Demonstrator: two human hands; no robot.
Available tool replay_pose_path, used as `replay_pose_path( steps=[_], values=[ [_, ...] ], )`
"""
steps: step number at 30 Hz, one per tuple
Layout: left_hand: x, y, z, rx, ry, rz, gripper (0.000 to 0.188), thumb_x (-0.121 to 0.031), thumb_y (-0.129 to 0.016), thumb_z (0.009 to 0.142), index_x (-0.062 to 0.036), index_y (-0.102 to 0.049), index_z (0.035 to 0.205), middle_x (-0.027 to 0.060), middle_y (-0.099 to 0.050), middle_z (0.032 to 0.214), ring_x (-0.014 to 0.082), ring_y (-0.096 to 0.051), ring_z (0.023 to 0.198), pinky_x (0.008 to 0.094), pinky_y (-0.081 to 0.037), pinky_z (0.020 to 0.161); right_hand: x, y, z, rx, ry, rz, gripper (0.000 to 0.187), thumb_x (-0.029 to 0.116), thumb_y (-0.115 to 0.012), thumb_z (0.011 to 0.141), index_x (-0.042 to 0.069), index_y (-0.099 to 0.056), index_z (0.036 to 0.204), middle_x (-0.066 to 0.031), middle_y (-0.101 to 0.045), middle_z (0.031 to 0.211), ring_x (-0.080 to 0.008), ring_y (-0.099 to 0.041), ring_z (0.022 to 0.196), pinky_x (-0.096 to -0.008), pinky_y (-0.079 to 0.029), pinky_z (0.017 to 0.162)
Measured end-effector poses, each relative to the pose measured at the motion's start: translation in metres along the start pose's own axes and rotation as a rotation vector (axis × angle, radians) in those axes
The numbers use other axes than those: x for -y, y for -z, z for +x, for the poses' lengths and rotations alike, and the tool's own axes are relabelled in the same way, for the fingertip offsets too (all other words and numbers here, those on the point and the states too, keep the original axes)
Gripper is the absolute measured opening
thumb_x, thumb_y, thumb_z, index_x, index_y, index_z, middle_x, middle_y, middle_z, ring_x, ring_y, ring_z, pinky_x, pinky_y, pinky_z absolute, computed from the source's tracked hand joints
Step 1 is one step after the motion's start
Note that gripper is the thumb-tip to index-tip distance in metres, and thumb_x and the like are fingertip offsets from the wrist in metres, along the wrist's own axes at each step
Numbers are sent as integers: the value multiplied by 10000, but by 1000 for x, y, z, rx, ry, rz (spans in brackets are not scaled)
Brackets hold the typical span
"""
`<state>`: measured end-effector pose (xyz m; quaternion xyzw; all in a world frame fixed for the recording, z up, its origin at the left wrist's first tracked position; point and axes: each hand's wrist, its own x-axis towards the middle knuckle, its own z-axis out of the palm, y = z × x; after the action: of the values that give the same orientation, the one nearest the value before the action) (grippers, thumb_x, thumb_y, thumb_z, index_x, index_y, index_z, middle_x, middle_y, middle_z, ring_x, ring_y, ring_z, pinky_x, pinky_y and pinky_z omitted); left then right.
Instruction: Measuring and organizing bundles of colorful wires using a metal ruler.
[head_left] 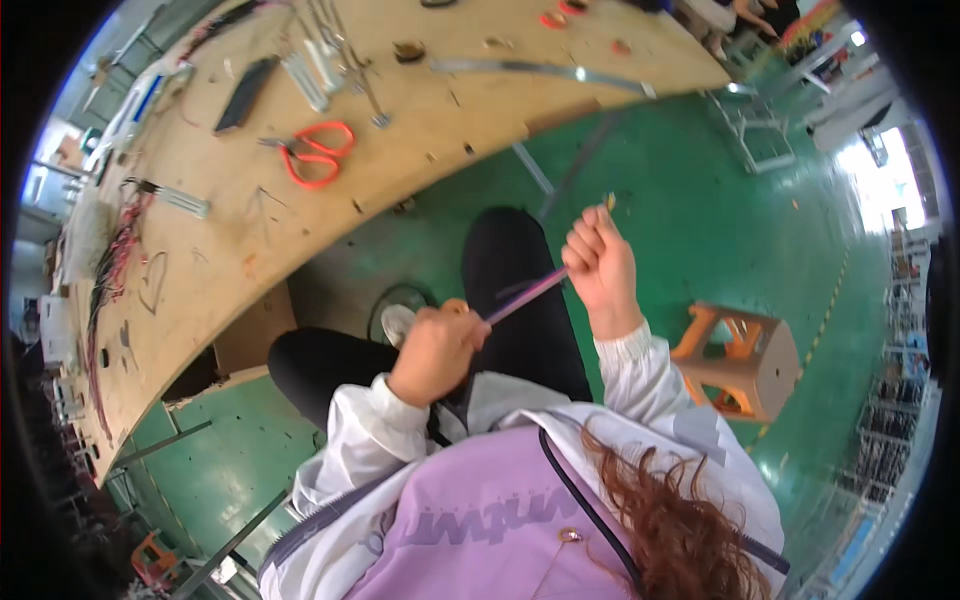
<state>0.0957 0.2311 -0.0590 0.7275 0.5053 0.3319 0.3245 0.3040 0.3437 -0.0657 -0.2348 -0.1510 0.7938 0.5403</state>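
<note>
A thin purple-and-pink length, seemingly a bundle of wires [527, 298], is stretched between my two hands above my lap. My left hand [437, 350] is closed around its lower left end. Something small and tan shows at the top of that fist, too blurred to name. Farther up and to the right, my right hand [600, 258] grips the other end in a fist. A small yellowish tip [611, 201] sticks out above its thumb and finger. What lies inside either fist is hidden.
A curved-looking wooden table [400, 185] spans the left and far side. On it lie orange-handled scissors [318, 155], a dark bar [246, 95], a metal strip [540, 70] and red and black wires [115, 260]. An orange and brown stool [740, 360] stands at the right.
</note>
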Motion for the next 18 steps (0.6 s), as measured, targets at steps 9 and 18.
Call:
replay_pose_path(
  steps=[9, 18],
  values=[
    [8, -27, -29, -42, 305, -375, 248, -162, -459, 883, -15, -558, 709, 81, -534, 579, 216, -524, 530, 307, -409, 530, -6, -22, 0, -119, 55, -28, 253, 234, -423, 929, 101, -444, 715, 66, -214, 513, -44, -150, 415, -208, -150, 394],
    [-13, -36, 20, -149, 201, -605, 287, -193, -394, 939, 30, -477, 1100, 54, -558, 745, 120, -534, 693, 243, -436, 652, -20, -71, 6, 54, 164, -224, 252, 278, -453, 919, 114, -412, 732, 60, -249, 508, -32, -187, 395, -200, -143, 357]
  ],
)
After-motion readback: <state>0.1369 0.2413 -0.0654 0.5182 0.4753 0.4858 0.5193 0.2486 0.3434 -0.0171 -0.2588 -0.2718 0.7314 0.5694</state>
